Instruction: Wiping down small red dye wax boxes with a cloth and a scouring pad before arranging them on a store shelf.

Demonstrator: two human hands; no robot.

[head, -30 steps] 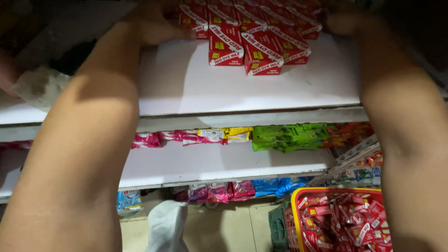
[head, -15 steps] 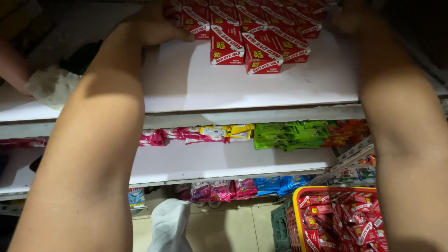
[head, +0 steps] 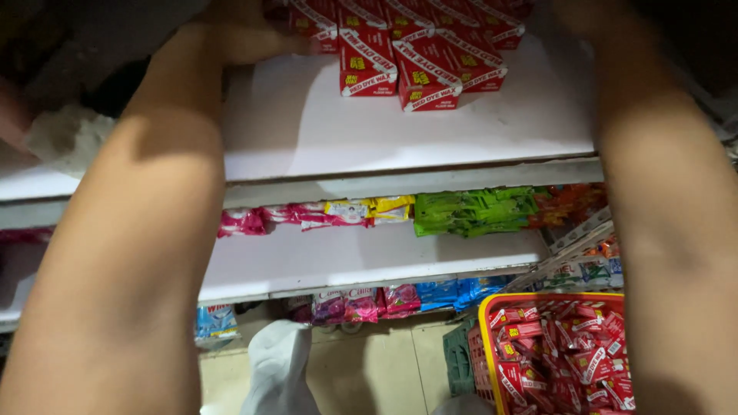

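Your left hand (head: 246,34), at the top left of the frame, rests against the left end of the red cartons (head: 419,58) lined up at top centre on the white top shelf (head: 369,131); whether its fingers are closed, you cannot tell. Your right hand (head: 584,15), top right, is cut off by the frame edge, so its grip is unclear. Green packets (head: 473,211) and pink packets (head: 254,221) lie mid-frame on the shelf below. A yellow-rimmed basket (head: 486,323) of red sachets sits lower right.

boxes between the hands
boxes (head: 400,54) sit on the top shelf (head: 400,138), left hand (head: 238,34) touching their left side, right hand (head: 592,15) right; basket (head: 492,323) below.
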